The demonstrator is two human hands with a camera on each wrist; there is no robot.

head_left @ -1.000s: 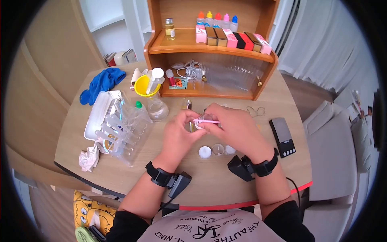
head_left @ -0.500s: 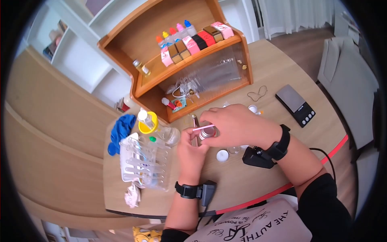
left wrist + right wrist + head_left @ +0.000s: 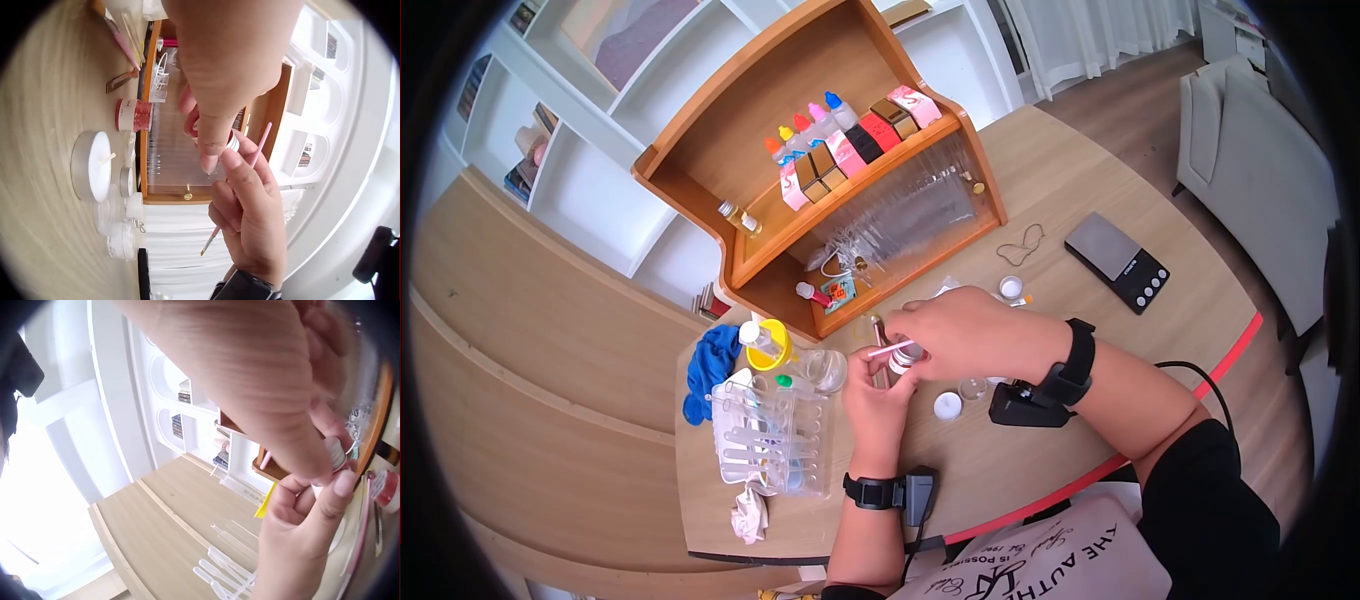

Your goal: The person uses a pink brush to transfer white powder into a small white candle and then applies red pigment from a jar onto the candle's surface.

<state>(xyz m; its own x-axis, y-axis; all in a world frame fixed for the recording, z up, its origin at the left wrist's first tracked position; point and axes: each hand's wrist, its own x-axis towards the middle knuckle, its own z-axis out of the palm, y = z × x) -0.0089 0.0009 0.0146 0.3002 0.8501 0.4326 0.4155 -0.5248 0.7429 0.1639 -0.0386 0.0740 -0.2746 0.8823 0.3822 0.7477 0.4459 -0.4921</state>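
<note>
A small jar (image 3: 907,357) with a silvery top is held between both hands above the table. My left hand (image 3: 877,410) grips it from the left with fingers and thumb. The fingers of my right hand (image 3: 975,335) are curled at its top; in the left wrist view they pinch its white ridged rim (image 3: 233,143). A thin pink brush (image 3: 267,134) also lies in the right hand's grasp, its bristle tip pointing down past the fingers. In the right wrist view, my left thumb and fingers (image 3: 303,534) press around the jar's white ridged part (image 3: 335,454).
White candle (image 3: 947,406) and small clear containers (image 3: 972,388) sit nearby. A red jar (image 3: 134,115) and brushes (image 3: 122,40) are close. At left stand a pipette rack (image 3: 810,455) and yellow cup (image 3: 772,345); a scale (image 3: 1115,260) lies right, a wooden cabinet (image 3: 865,305) behind.
The head view has tilted and turned, shifting the table and cabinet in the picture. Both hands remain on the jar; my right hand now covers more of it from above.
</note>
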